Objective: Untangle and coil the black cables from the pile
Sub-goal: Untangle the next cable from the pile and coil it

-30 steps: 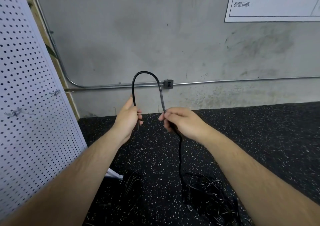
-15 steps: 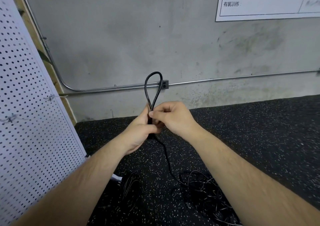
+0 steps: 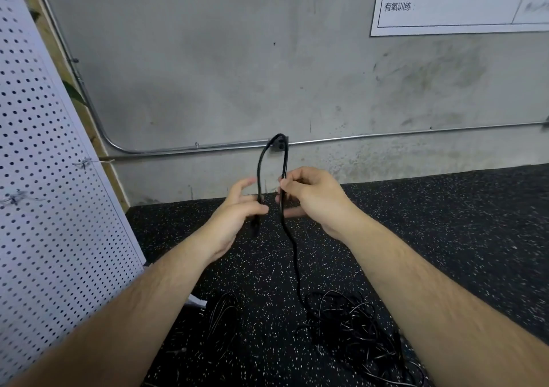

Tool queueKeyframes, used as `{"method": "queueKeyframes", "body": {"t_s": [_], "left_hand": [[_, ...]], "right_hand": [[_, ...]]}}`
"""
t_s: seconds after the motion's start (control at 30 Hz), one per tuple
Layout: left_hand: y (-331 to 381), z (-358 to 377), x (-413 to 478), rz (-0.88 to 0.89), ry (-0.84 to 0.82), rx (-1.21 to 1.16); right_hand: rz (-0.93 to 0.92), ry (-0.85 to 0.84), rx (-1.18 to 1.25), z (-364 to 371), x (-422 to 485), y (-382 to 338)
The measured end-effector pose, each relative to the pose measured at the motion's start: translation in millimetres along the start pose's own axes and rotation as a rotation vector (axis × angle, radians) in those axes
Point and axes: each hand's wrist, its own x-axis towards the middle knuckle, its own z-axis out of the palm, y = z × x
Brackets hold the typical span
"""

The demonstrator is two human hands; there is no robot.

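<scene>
Head view: your left hand (image 3: 237, 212) grips one leg of the cable (image 3: 294, 253) loop near its end, thumb over it and upper fingers loose. Your right hand (image 3: 313, 198) pinches the other leg, and the rest trails down to the pile (image 3: 352, 327) on the floor (image 3: 445, 238). Half a second ago your hands met under a tight loop; now they're just apart and the loop is wider, so you're likely only on the first coil, with most of the cable still tangled.
</scene>
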Motion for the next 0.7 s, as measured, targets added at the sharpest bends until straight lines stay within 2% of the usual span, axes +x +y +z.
{"method": "queueKeyframes", "body": {"t_s": [0.07,0.13,0.27,0.37,0.5,0.6,0.63,0.7], "left_hand": [[0,5,-5,0.040,-0.181,-0.010],[-1,16,-11,0.063,-0.271,0.074],[-11,31,-7,0.063,-0.134,0.143],[-15,34,-4,0.084,-0.111,0.142],[-9,31,-1,0.022,-0.042,-0.102],[-1,20,0,-0.019,0.021,-0.267],[0,17,1,-0.014,0.031,-0.302],[4,14,-1,0.015,0.043,-0.354]], "right_hand": [[0.012,-0.002,0.115,2,-1,-2],[0.034,-0.004,0.170,6,-1,-4],[0.058,-0.005,0.210,14,0,-5],[0.024,-0.010,0.190,14,1,-5],[-0.054,0.078,-0.016,4,2,2],[-0.027,0.107,-0.308,-9,0,19],[0.013,0.047,-0.427,-13,-1,29],[0.122,-0.193,-0.552,-14,-3,51]]}}
